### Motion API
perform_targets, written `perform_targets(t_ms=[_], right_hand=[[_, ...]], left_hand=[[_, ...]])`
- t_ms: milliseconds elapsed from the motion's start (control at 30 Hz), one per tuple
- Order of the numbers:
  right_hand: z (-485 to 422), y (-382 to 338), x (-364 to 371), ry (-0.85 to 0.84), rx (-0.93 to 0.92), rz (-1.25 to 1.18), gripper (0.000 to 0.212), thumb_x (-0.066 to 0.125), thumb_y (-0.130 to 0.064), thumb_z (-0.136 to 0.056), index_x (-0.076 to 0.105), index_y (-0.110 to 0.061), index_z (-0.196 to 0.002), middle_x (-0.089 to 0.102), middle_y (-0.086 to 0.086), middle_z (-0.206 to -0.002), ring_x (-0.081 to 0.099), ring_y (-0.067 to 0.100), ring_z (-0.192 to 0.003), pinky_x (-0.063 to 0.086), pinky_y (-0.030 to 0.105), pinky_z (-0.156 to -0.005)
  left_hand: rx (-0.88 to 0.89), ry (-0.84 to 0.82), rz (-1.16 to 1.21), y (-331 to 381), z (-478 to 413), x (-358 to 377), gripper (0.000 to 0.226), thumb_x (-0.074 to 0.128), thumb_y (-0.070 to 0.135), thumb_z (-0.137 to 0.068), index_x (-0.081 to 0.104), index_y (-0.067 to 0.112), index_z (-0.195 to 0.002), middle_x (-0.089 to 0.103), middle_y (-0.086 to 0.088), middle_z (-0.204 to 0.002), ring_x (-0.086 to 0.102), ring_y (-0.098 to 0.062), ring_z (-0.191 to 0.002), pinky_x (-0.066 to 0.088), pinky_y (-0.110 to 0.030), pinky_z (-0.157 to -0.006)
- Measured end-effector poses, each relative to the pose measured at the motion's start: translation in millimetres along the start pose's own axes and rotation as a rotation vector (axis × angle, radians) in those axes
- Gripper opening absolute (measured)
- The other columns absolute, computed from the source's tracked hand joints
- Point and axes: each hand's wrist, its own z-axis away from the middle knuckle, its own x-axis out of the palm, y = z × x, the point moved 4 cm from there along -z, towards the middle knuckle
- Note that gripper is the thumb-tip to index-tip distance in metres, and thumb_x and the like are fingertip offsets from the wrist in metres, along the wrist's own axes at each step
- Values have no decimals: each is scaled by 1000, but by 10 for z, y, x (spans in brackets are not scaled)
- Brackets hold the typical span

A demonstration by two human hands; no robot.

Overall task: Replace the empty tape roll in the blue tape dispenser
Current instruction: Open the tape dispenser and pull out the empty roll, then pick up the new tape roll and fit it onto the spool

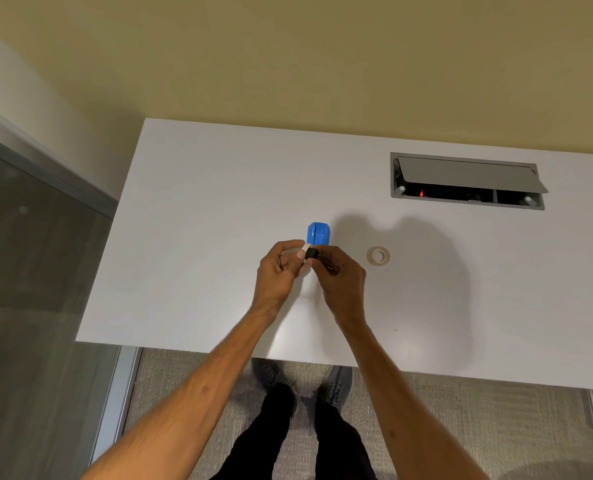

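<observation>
A small black hub [311,253] is pinched between the fingertips of the right hand [340,282], while a white ring, judged to be the tape core [301,252], is held in the curled fingers of the left hand [278,271]. The two pieces are touching or nearly so, and it cannot be told whether the hub is seated in the core or already free of it. Both hands are closed on their parts and raised just above the desk [191,258], near its front edge.

Just beyond the fingertips, almost touching them, the blue tape dispenser [318,233] is seen on the desk, its long axis running away from the person. It lies straight ahead of the grip, about equally near to either hand.

To the right of the right hand, a little apart, the tape roll [378,256] is lying flat with its hole upward. The right hand is the nearer one to it, so a short sideways reach is judged sufficient, provided the hub is first freed or passed across.

Bare desk surface is noted on all sides of the hands and roll. Farther back and to the right, well apart, a cable hatch [466,180] is set in the desk with its flap raised; no obstruction is expected from it
</observation>
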Motion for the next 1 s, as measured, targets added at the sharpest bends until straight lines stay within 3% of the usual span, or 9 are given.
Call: perform_targets(t_ms=[167, 267, 367, 500, 667, 1000], right_hand=[[-33, 35, 26, -35, 16, -18, 24, 79, -13, -97, 78, -17, -121, 83, -6, -107, 79, 5, -101, 65, 30, -97], [-57, 52, 32, -33, 45, -55, 25, 79, -12, -97, 77, -15, -122, 82, -3, -113, 78, 11, -106, 65, 33, -99], [-80, 78, 25, -11, 68, -48, 26, 80, -9, -96, 75, -9, -122, 79, 5, -117, 76, 20, -110, 64, 41, -101], [-108, 119, 16, -15, 101, -33, 23, 79, -12, -96, 74, -11, -118, 79, 3, -115, 75, 19, -107, 65, 45, -98], [-161, 177, 29, -29, 124, -23, 21, 78, -12, -96, 75, -14, -117, 79, 1, -114, 75, 18, -106, 65, 43, -97], [-284, 302, 96, -43, 135, 53, 21, 78, -19, -96, 75, -21, -117, 80, -9, -111, 75, 6, -99, 63, 24, -86]], left_hand=[[27, -44, -96, 10, -73, -64, 34, 68, 24, -109, 69, 21, -143, 78, -5, -128, 73, -20, -124, 58, -33, -110], [84, -2, -251, -3, -123, -109, 36, 65, 29, -110, 68, 25, -146, 68, 2, -139, 66, -15, -128, 51, -27, -109], [180, 31, -415, -18, -168, -166, 35, 63, 29, -111, 67, 25, -145, 64, 4, -137, 66, -15, -124, 54, -30, -106], [335, 86, -658, -56, -247, -270, 37, 61, 22, -111, 64, 19, -149, 64, 1, -136, 63, -18, -124, 51, -32, -107], [331, 97, -847, -132, -456, -397, 38, 62, 12, -104, 67, 17, -141, 62, -6, -137, 58, -26, -126, 50, -35, -102], [325, 126, -983, -139, -784, -488, 36, 62, 10, -101, 67, 14, -137, 62, -11, -132, 59, -35, -116, 54, -41, -90]])
